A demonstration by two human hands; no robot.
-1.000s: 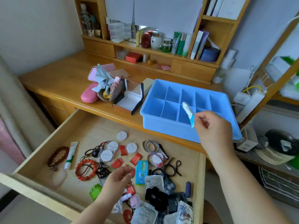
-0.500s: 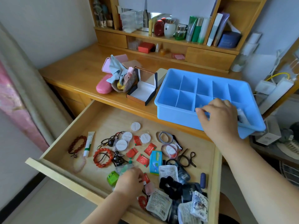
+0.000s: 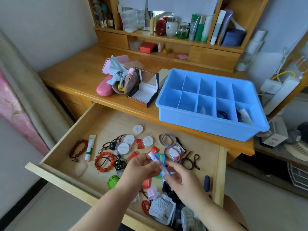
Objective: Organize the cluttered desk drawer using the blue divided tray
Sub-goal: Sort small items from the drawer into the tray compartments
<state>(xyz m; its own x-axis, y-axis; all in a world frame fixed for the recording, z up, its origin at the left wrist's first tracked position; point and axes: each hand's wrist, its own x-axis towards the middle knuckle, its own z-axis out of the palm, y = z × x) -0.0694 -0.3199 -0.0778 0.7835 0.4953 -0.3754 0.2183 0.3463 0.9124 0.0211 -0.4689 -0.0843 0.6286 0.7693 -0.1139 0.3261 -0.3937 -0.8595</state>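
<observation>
Both grips now pinch one small tube (image 3: pixel 158 162) above the drawer (image 3: pixel 115 124); right hand (image 3: pixel 181 179) left the tray (image 3: pixel 208 125).

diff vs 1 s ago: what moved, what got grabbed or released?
The right hand let go of the white-and-blue tube over the blue divided tray, came back down over the drawer, and now pinches a small clear tube together with the left hand, which lifted it out of the clutter. A tube now lies in the tray's near right compartment. Tray, open drawer and beaded bracelets stayed put.
</observation>
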